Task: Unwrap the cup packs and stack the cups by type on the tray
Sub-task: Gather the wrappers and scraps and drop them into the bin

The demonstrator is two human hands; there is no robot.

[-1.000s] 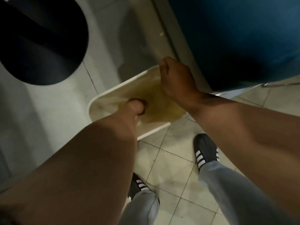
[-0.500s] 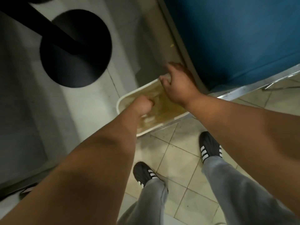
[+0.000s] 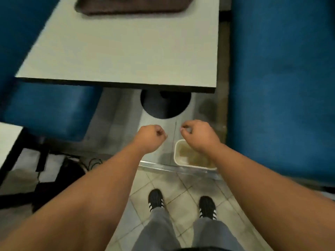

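Note:
My left hand (image 3: 150,136) is curled into a fist with nothing visible in it, held above the floor in front of the table's edge. My right hand (image 3: 198,135) has its fingers curled under and hovers above a white bin (image 3: 176,156) on the floor; I see nothing held in it. The bin holds yellowish crumpled wrap. A brown tray (image 3: 134,8) lies at the far end of the pale table (image 3: 126,57); its contents are cut off by the frame's top edge. No cups are visible.
Blue upholstered benches stand at the left (image 3: 50,109) and right (image 3: 281,87) of the table. The table's black round base (image 3: 165,107) is on the floor ahead. A metal floor strip (image 3: 177,168) runs before my shoes. Dark cables and a bag lie lower left.
Both hands have lifted out of the white bin and now hang above it. My view has risen from the floor, so the table and tray now show.

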